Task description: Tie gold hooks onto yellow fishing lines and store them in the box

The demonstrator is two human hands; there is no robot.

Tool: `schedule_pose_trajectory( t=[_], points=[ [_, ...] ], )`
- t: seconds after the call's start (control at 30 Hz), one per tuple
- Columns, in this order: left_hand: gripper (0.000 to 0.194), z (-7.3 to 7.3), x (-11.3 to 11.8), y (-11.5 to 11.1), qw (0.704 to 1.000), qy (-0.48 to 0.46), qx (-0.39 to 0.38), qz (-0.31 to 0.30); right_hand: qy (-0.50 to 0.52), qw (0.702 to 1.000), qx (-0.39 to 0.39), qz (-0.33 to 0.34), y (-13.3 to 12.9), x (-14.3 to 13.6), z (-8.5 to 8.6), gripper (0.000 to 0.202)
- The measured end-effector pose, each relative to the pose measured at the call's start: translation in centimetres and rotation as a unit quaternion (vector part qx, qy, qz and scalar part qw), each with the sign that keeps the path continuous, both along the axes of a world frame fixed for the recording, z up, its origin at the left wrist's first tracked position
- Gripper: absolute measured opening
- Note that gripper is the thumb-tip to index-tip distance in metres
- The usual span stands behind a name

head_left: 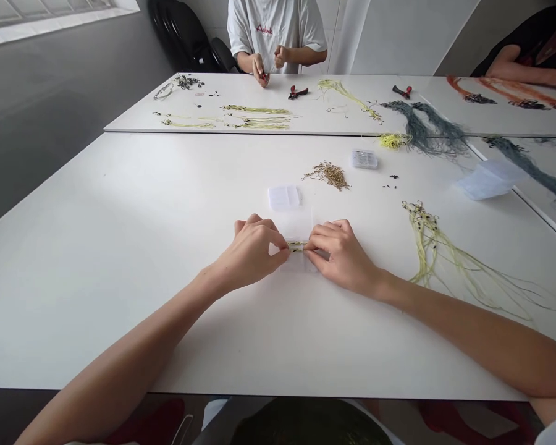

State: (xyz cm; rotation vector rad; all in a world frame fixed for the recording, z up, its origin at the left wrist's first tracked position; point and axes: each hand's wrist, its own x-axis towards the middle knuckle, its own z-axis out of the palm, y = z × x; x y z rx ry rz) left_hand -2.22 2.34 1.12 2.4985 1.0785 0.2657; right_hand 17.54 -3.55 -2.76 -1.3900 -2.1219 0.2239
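Note:
Close together at the table's middle, my left hand (pixel 254 247) and my right hand (pixel 340 253) both have thumb and fingers pinched. Between them a short yellow-green fishing rig (pixel 296 250) is stretched sideways, one end in each pinch. Another such rig lies just beyond it. Under my fingers is an open clear plastic case (pixel 293 266), partly covered by both hands. Just past my left hand lies a small translucent box (pixel 284 197). Right of my right hand spreads a bundle of yellow-green lines with dark hooks (pixel 426 225).
Ahead are a pile of gold-coloured metal pieces (pixel 331 175), another small box (pixel 364 159) and a plastic bag (pixel 488 179). Teal strands (pixel 421 130) and red-black pliers (pixel 298 93) lie on the far table (pixel 134 117). A co-worker (pixel 278 37) sits opposite; another person's arm (pixel 528 69) rests far right.

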Motion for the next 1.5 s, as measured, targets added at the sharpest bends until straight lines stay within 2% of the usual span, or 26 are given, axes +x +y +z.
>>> schedule_pose_trajectory(
  t=[0.2,0.43,0.67,0.9,1.23,1.5],
  points=[
    [0.023,0.0,-0.1,0.6,1.000,-0.001,0.022,0.004,0.000,1.000,0.001,0.004,0.1,0.1,0.0,0.019],
    [0.022,0.5,-0.6,0.7,0.993,0.029,0.088,-0.071,0.002,1.000,0.002,0.005,0.0,0.1,0.0,0.019],
    [0.028,1.0,-0.6,-0.8,0.980,0.039,0.170,-0.097,0.011,1.000,0.000,0.007,0.0,0.0,0.0,0.018],
    [0.031,0.0,0.1,-3.0,0.972,0.080,0.193,-0.111,0.011,1.000,-0.004,0.006,0.1,0.0,0.1,0.018],
    [0.031,-0.9,0.8,-3.6,0.953,0.098,0.258,-0.125,0.036,0.999,-0.021,0.010,0.2,-0.1,0.1,0.018],
    [0.039,-1.7,1.0,-4.7,0.965,0.048,0.247,-0.077,0.064,0.998,0.007,0.009,-0.8,0.1,-0.7,0.011]
  ],
)
